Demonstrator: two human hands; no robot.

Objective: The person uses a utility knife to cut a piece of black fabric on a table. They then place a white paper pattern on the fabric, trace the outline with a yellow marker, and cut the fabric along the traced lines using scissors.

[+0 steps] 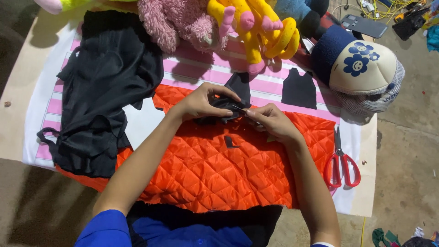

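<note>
My left hand (203,101) pinches a small piece of black fabric (235,93) that stands up between both hands. My right hand (270,120) meets it from the right, fingertips closed on the lower edge of the same piece; something thin may be in its fingers, too small to tell. Both hands hover over an orange quilted fabric (219,169) spread across the board. A small black scrap (230,142) lies on the orange quilt just below my hands.
A heap of black cloth (103,91) lies at the left on a pink-striped white sheet (192,68). A cut black top-shaped piece (299,89) sits behind. Red-handled scissors (341,162) rest at the right. Plush toys (219,20), a cap (363,68) and a phone (363,25) line the back.
</note>
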